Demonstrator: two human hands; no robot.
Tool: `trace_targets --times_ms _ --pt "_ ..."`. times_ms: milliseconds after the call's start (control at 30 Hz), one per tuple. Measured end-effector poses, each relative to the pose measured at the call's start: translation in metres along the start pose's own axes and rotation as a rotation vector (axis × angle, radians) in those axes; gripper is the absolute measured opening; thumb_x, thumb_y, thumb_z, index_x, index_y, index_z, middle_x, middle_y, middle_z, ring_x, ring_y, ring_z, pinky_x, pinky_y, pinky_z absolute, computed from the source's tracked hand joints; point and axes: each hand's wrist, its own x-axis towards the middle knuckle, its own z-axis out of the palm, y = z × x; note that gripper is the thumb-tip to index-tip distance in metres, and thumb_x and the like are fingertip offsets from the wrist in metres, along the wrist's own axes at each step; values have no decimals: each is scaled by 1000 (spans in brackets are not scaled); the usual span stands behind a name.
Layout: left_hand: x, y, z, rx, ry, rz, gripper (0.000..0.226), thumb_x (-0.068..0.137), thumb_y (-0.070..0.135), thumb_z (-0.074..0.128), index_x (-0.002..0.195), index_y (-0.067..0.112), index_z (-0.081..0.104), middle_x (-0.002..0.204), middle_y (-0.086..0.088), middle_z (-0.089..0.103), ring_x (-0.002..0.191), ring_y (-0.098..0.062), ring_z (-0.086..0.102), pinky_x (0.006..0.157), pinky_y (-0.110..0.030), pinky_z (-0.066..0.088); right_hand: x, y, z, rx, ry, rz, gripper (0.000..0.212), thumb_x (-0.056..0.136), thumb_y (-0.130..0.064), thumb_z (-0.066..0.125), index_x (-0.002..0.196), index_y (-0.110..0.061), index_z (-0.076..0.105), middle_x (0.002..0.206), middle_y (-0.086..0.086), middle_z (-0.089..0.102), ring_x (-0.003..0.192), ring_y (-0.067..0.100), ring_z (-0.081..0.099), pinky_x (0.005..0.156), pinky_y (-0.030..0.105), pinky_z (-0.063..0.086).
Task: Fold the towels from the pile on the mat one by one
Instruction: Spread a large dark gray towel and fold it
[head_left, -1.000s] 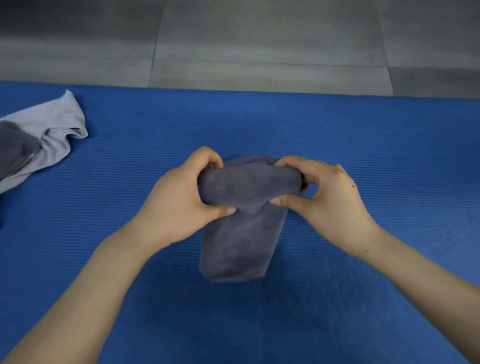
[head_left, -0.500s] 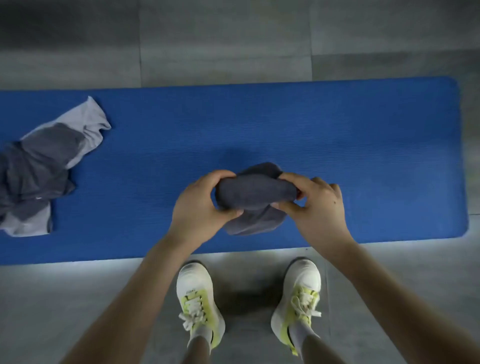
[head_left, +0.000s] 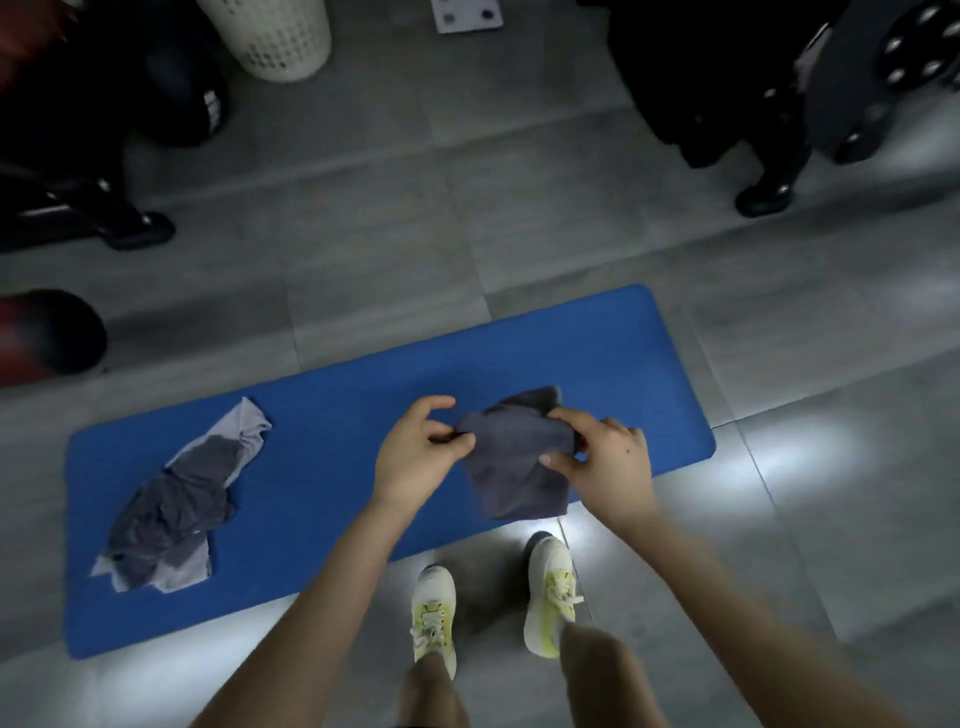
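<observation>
1. A dark grey towel (head_left: 519, 478) was held up in front of the person, over the near edge of the blue mat (head_left: 332, 426). Its upper part was bunched between the two hands and its lower part hung free
2. The left hand (head_left: 415, 452) was at the towel's 9 o'clock side. Its thumb and the tips of its curled fingers pinched the towel's upper left corner
3. The right hand (head_left: 608, 467) was at the towel's 3 o'clock side. Its thumb lay across the front of the cloth and its curled fingers closed over the upper right edge, pinching it (the fingertips behind the cloth were hidden)
4. The pile (head_left: 182, 499) of towels, dark grey and pale grey ones crumpled together, lay on the mat toward 9 o'clock of the held towel, well apart from it
5. The mat lay on a grey tiled floor (head_left: 389, 234). A left shoe (head_left: 434, 618) and a right shoe (head_left: 550, 592), both white with yellow-green, stood on the floor just off the mat's near edge, at 6 o'clock of the towel
6. Far across the floor a white perforated basket (head_left: 270, 36) stood at 11 o'clock of the towel, and dark, blurred equipment (head_left: 727, 78) at 1 o'clock
</observation>
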Motion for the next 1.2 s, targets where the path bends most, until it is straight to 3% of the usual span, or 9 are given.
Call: trace_targets --times_ms 100,200,300,433,533,833,1033,1133,1200 --pt "-22 49 18 45 -33 66 38 80 17 70 114 24 55 77 6 67 85 -12 63 84 -30 47 -5 18 -58 86 -90 77 42 84 -30 66 125 -28 56 94 4 69 96 24 58 86 32 29" --pt "-37 102 55 -10 -81 86 31 84 16 66 111 25 55 84 3 68 88 -7 61 77 -20 44 -3 56 -114 135 -108 108 47 85 -26 64 130 -29 51 108 -2 67 102 21 58 93 32 30" --pt "-45 151 110 -112 -91 46 23 87 16 62 108 23 57 94 -1 66 84 -5 59 72 -17 40 5 111 -164 135 -134 110 48 85 -20 61 131 -29 49 111 -3 67 102 21 59 97 35 37" --pt "-49 208 192 -211 -85 -48 15 87 17 61 101 22 60 95 -2 67 76 -12 65 86 -30 42 25 194 -234 144 -153 58 46 85 -17 58 129 -28 51 110 -1 67 103 23 59 95 39 42" --pt "-50 250 253 -292 -64 -70 9 87 19 60 95 24 62 86 1 69 76 -12 65 77 -29 41 48 251 -287 105 -164 -3 43 85 -15 54 125 -30 53 113 -5 66 107 21 59 95 34 41" --pt "15 385 365 -412 87 37 12 87 9 60 91 20 60 79 3 64 69 -10 60 70 -23 39 181 355 -392 144 -180 -29 46 84 -12 56 127 -23 45 110 4 64 110 28 56 99 42 38" --pt "122 482 414 -379 168 94 14 87 1 55 96 11 57 75 -4 60 65 -16 59 46 -5 39 313 408 -431 218 -129 25 42 83 -11 59 119 -12 39 105 5 61 102 28 57 89 37 40" --pt "184 536 427 -376 188 88 12 89 1 54 92 12 57 74 -5 60 53 -8 61 41 -3 37 394 433 -455 276 -156 32 37 81 -10 63 106 -20 38 87 -3 56 86 21 55 84 36 42" --pt "220 572 431 -382 209 85 12 89 0 53 95 9 58 74 -8 61 56 -13 61 41 -4 37 447 445 -474 286 -195 8 37 80 -9 63 103 -21 37 75 -8 52 78 17 51 84 40 43"
